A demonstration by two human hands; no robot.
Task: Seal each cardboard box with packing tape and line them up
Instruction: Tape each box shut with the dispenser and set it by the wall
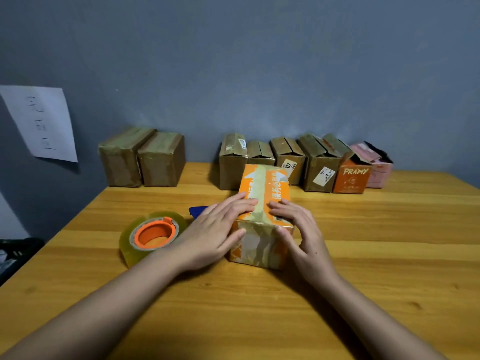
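Orange printed cardboard box [265,203], taped along its top seam, sits mid-table on the yellow wooden table [389,255]. Left hand [215,229] and right hand [298,229] lie flat and open on its near top edge, thumbs on the near face. Clear tape roll with orange core [153,235] lies left of the box.

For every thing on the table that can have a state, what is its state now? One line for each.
Orange box: flaps closed, tape strip along the top seam.
Left hand: flat, pressing on the box top.
Right hand: flat, pressing on the box top.
Tape roll: lying on the table, not held.
Two brown boxes, far left: taped shut.
Pink box: flaps open.
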